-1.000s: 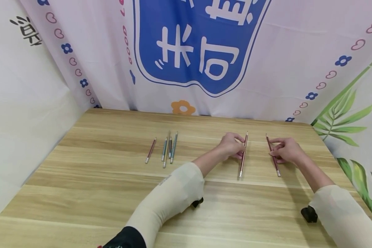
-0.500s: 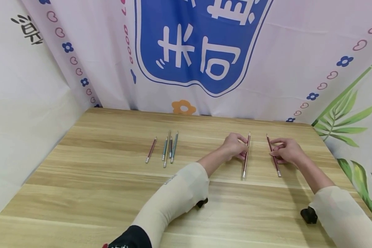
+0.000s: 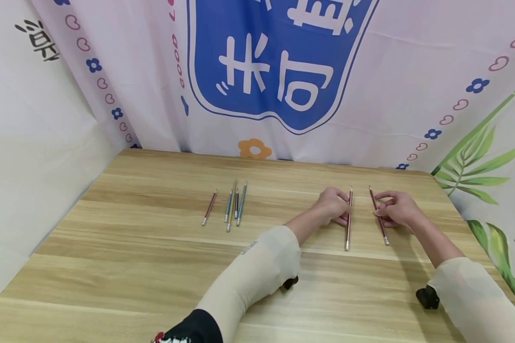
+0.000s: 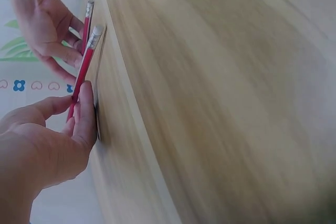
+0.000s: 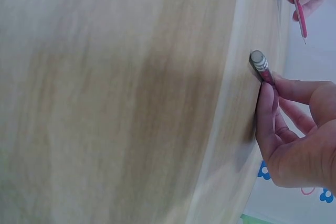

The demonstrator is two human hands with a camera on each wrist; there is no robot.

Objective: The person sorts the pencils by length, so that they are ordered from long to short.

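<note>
In the right half of the frame, both hands are at work over the wooden counter (image 3: 133,267). The left hand (image 3: 333,206) has its thumb and fingers closed in a pinch on a dark red pencil (image 3: 348,229), which stands almost vertical in the frame, its tip toward the top and its white eraser toward the bottom. To the right of it, the right hand (image 3: 400,208) pinches a second red pencil (image 3: 381,224) in the same way, the tip leaning to the upper left and the eraser end to the lower right. The two pencils are near each other but apart; whether either touches the counter is hard to tell.

Left of centre, more pencils lie on the counter: a reddish pencil (image 3: 209,208) a little to the side, then a short teal pencil (image 3: 228,206), a yellowish pencil (image 3: 231,210), a black pencil (image 3: 236,204) and a longer teal pencil (image 3: 242,204) close together, erasers toward the bottom. Across the top hangs a pale printed cloth (image 3: 395,105) with a blue shield (image 3: 268,102) and an orange flower (image 3: 263,152).
</note>
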